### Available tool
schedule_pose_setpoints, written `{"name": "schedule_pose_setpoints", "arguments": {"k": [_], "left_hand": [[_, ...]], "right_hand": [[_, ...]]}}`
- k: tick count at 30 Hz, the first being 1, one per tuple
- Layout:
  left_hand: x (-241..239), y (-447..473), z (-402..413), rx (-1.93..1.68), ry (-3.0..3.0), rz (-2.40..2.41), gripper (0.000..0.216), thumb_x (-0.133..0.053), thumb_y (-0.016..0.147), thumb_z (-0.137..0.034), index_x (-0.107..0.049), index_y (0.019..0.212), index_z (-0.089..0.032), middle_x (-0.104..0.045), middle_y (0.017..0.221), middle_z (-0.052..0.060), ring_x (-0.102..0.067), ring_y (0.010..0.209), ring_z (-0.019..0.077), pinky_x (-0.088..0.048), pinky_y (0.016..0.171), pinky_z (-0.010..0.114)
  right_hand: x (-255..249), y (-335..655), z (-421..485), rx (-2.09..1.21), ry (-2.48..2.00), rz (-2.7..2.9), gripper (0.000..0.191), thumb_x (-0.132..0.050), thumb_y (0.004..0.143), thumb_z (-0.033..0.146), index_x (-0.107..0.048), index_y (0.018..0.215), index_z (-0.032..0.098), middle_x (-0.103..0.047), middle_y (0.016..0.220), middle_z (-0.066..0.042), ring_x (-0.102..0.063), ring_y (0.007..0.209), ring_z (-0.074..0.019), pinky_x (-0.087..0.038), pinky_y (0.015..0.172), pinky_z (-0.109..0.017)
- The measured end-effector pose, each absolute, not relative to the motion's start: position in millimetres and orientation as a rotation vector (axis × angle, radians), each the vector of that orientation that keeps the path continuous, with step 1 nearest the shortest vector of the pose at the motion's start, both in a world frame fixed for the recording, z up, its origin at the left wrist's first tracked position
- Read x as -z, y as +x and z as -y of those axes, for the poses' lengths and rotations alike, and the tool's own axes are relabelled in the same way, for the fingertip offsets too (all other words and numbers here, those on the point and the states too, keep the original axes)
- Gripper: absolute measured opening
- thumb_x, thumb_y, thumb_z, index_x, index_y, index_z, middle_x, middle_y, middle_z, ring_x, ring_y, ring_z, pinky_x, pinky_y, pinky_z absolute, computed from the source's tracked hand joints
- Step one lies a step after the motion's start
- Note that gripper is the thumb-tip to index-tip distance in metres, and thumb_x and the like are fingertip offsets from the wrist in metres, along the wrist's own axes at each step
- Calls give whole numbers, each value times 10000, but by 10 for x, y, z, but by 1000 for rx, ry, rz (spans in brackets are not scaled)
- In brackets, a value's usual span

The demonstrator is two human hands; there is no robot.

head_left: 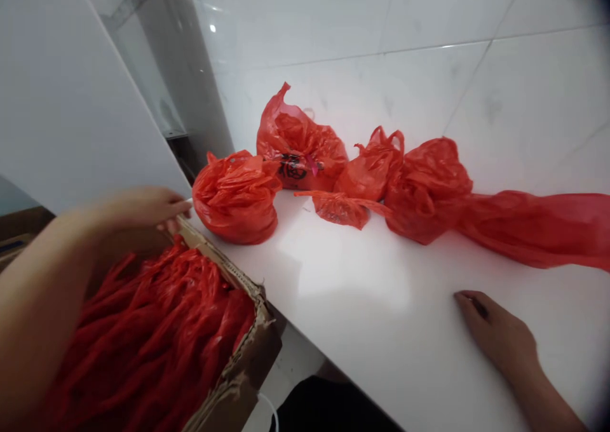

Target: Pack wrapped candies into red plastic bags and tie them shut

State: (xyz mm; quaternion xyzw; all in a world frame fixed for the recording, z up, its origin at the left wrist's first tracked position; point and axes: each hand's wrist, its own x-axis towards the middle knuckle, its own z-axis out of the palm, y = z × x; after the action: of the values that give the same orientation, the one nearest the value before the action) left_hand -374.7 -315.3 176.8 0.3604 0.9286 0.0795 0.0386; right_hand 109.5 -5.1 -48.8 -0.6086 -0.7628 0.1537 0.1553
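Observation:
My left hand (152, 208) reaches across an open cardboard box (238, 273) at the lower left. Its fingers are bent together at the far corner of the box rim and appear to grip it. The box holds a heap of crumpled red plastic bags (166, 317), and my forearm covers part of them. On the white table, my right hand (500, 333) rests with its fingers curled in; nothing shows in them. Closest to my left hand on the table is a full, rounded red plastic bag (236, 200).
Behind it stands a red bag with black lettering (300, 146). Further right are a bag with looped handles (374, 165), a small knotted bag (340, 209), a bulky bag (426, 184) and a long flattened bag (538, 225). The white table (343, 317) meets a tiled wall (429, 89).

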Motion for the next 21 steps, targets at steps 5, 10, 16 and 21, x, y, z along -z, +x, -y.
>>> {"name": "schedule_pose_setpoints", "arguments": {"k": [5, 10, 16, 21], "left_hand": [[-1573, -2729, 1649, -169, 2004, -2497, 315, -527, 899, -367, -622, 1188, -282, -682, 1143, 32, -627, 1014, 239, -461, 852, 341], [-978, -2313, 657, -254, 2066, -2466, 411, -589, 894, -324, -533, 1273, -176, -533, 1331, 123, -550, 1152, 274, -461, 946, 497], [-1142, -2788, 1127, -309, 1931, -2418, 286, -581, 891, -353, -636, 1087, -153, -669, 1088, 87, -634, 973, 216, -497, 869, 377], [-1746, -3239, 2580, -501, 1503, -2315, 444, -570, 826, -534, -662, 1036, -154, -722, 949, 22, -651, 813, 185, -496, 732, 269]], "right_hand": [[498, 1098, 74, -441, -1681, 2134, 482, -383, 828, 588, -689, 1020, 270, -713, 988, -42, -644, 897, -274, -465, 713, -349], [467, 1103, 109, -434, -1640, 2146, 446, -358, 864, 545, -666, 1022, 264, -714, 939, -19, -644, 844, -227, -452, 680, -303], [468, 1135, 80, -474, -1673, 2176, 452, -364, 852, 563, -669, 1029, 280, -707, 961, -20, -638, 884, -245, -451, 703, -313], [493, 1171, 14, -516, -1778, 2199, 481, -376, 827, 610, -652, 1083, 310, -699, 1039, -41, -632, 896, -288, -454, 710, -359]]}}
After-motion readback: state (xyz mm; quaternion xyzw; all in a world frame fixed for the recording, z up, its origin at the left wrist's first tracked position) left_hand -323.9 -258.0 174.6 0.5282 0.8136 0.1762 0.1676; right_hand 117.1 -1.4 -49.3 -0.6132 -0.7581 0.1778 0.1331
